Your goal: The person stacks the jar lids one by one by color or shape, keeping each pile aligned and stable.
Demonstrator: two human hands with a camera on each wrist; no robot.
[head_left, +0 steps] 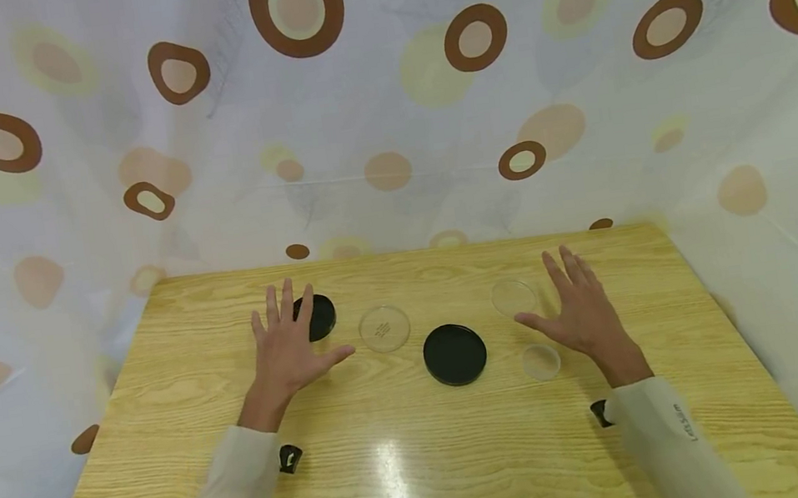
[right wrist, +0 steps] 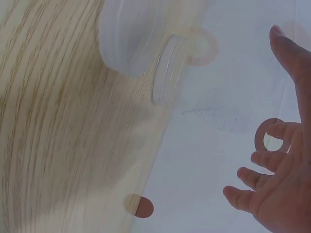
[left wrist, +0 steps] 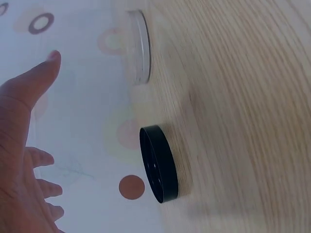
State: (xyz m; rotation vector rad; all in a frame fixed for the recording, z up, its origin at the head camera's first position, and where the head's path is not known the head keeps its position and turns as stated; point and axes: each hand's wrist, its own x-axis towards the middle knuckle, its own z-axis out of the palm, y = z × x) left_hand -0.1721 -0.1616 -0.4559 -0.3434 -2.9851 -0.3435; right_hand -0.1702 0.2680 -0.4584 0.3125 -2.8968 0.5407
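Observation:
Both hands are spread above the wooden table, holding nothing. My left hand (head_left: 288,354) has straight fingers and the thumb out to the right; it partly covers a shallow black round dish (head_left: 323,318). In the left wrist view that black dish (left wrist: 160,164) shows a low rim. Right of it lies a clear round dish (head_left: 384,328) with small print. A larger black round dish (head_left: 455,354) lies near the middle. My right hand (head_left: 584,315), fingers extended, is nearest to another clear round dish (head_left: 514,298) and a small frosted round lid (head_left: 541,361), also seen whitish (right wrist: 131,39) in the right wrist view.
The wooden table (head_left: 467,476) carries a bright glare streak toward the front. A patterned white curtain (head_left: 379,100) stands behind and at both sides of it. Black wrist pieces (head_left: 289,458) show beside the pale sleeves (head_left: 226,490).

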